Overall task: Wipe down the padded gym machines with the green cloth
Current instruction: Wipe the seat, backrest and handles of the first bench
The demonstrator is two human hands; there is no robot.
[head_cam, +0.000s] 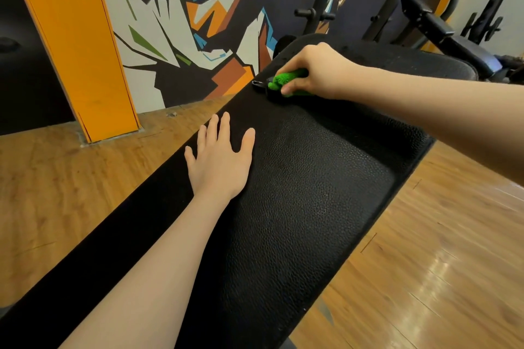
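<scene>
A long black padded bench (306,193) runs from the bottom left up to the middle right. My left hand (219,160) lies flat on its left part with the fingers spread. My right hand (314,72) grips a bunched green cloth (286,81) and holds it against the gap between this pad and a second black pad (397,62) beyond it. Most of the cloth is hidden under the fingers. A small metal part (258,83) shows at the gap's left end, just left of the cloth.
An orange pillar (73,45) stands on the wooden floor (442,249) at the left. A painted mural wall (198,8) is behind the bench. Black machine frames (425,17) and another padded seat (479,58) stand at the back right.
</scene>
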